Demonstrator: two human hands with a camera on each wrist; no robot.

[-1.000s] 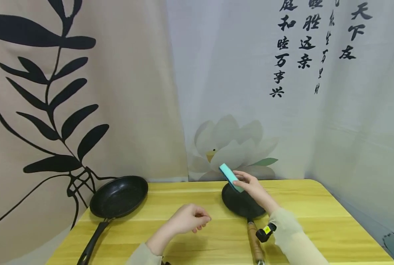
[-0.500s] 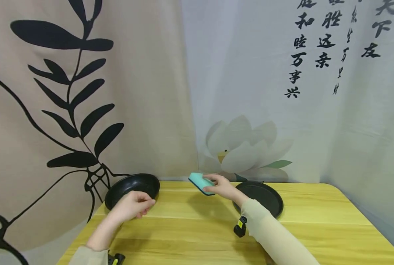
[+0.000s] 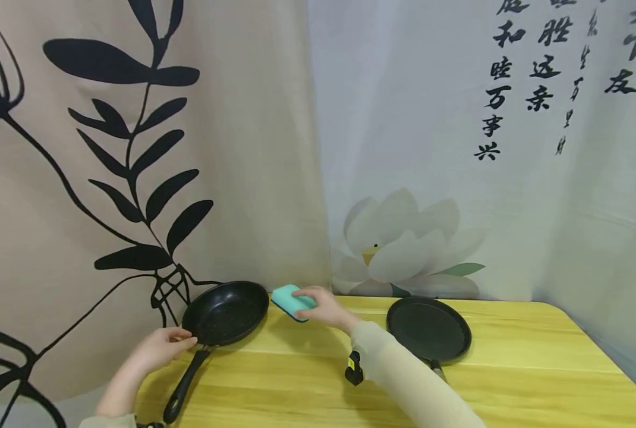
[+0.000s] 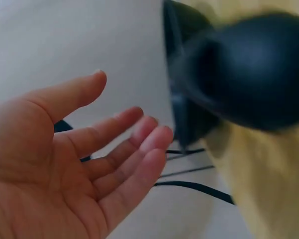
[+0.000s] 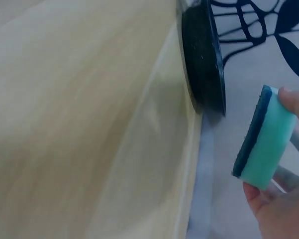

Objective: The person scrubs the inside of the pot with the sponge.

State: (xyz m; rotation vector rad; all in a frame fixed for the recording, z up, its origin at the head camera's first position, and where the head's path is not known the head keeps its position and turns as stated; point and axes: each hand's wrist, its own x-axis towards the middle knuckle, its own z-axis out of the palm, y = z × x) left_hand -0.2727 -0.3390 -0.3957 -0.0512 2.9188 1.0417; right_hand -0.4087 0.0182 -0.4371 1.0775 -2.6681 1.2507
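I have carried the sponge away from the flat pan, which a second ago sat right under my right hand and now lies well off to that hand's right. My left hand has swung out leftward too, from the middle of the table to the deep frying pan. I judge that the work has shifted from the flat pan to this one, and the wiping of it has not yet begun.

My right hand pinches the sponge, thumb on one side and fingers over the other, teal face outward and dark scrub layer toward the frying pan. The sponge hangs in the air just beside the pan's rim, between my two hands, not touching the pan.

My left hand is open, fingers loosely spread and slightly bent, holding nothing. Its fingertips sit near the spot where the black handle joins the pan. Whether they already touch it, I cannot tell; the wrist view shows a small gap.
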